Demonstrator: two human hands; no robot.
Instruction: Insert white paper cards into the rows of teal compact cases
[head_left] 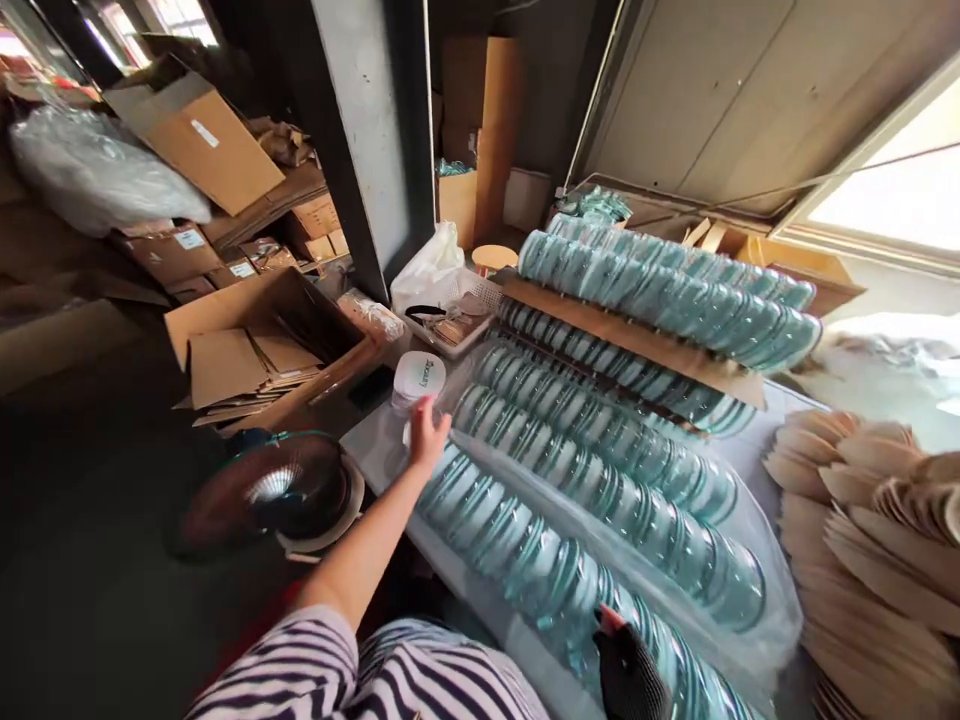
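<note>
My bare left hand [429, 440] reaches to the far left end of the nearest row of round glass discs [517, 535], which look like pot lids standing on edge. Its thumb and a finger are apart. Right beside it is a stack of white round-cornered cards [419, 377] with printing on top. My right hand [631, 662], in a black fingerless glove, is over the near part of that row, touching or just above the glass. A reddish fingertip shows, but most of its fingers are hidden. More rows of discs [622, 480] lie behind on clear plastic.
Stacked disc rows on a cardboard sheet [622, 340] are at the back. A white basket [457, 320] holds small items. Brown oval pieces [862, 540] pile up at right. An open carton [262, 350], a round dark glossy object [277, 490] and a pillar [375, 130] stand left.
</note>
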